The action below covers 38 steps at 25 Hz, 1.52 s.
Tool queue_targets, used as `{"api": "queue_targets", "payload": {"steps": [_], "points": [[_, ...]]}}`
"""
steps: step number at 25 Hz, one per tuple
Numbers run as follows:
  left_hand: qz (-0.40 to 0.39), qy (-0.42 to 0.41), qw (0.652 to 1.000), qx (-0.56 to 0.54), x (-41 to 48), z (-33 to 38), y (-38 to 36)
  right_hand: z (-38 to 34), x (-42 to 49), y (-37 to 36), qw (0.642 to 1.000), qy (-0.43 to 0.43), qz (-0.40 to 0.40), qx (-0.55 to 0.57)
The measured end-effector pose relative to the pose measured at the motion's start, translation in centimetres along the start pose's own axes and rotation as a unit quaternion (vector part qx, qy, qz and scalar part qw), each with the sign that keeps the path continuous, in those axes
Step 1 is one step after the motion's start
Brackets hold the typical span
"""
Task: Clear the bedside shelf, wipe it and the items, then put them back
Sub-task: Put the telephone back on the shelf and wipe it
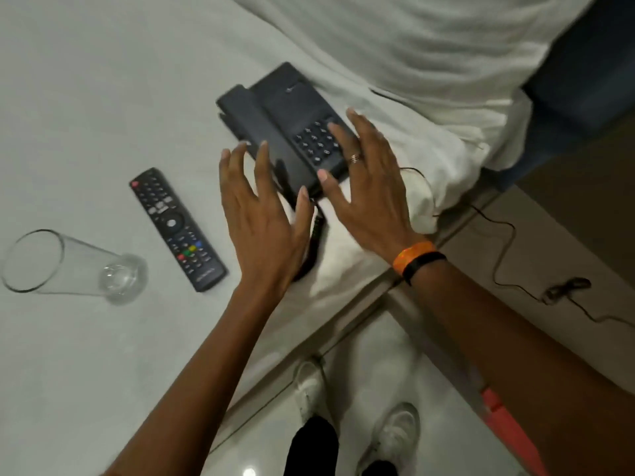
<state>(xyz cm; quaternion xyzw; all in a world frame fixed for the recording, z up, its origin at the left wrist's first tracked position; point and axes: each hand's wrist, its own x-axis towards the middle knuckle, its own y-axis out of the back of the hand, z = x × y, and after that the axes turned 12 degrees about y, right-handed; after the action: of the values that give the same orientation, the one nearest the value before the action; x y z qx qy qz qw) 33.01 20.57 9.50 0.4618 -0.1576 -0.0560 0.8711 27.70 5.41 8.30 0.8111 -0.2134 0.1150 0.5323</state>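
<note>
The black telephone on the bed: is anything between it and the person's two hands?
Nothing visible is. The left hand and right hand, both open, flank the telephone on the bed. The remote control and the tipped glass lie off to the left.

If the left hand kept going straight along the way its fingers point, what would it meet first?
Most likely the telephone: the left hand points up at its handset side, fingertips already at its edge. Depth is unclear, so contact cannot be confirmed.
</note>
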Motion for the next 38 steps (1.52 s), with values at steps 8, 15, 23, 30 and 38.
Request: {"api": "queue_targets", "payload": {"steps": [8, 15, 23, 30, 38], "points": [[-0.16, 0.134, 0.945, -0.251, 5.4, -0.1, -1.9, 0.0, 8.9, -3.0, 0.981, -0.168, -0.027, 0.097], [-0.151, 0.032, 0.944, -0.291, 0.1, 5.0, -0.3, -1.9, 1.7, 4.2, 0.941, -0.264, 0.164, 0.135], [-0.396, -0.082, 0.875, -0.264, -11.4, 13.9, -7.0, 4.2, -17.1, 11.3, 0.805, -0.471, 0.339, 0.127], [-0.587, -0.135, 0.777, -0.183, -15.3, 16.2, -20.4, 12.7, -28.1, 6.6, 0.675, -0.644, 0.327, 0.15], [-0.601, -0.159, 0.761, -0.186, -15.5, 16.7, -26.4, 18.0, -29.2, 4.3, 0.676, -0.634, 0.345, 0.15]]}}
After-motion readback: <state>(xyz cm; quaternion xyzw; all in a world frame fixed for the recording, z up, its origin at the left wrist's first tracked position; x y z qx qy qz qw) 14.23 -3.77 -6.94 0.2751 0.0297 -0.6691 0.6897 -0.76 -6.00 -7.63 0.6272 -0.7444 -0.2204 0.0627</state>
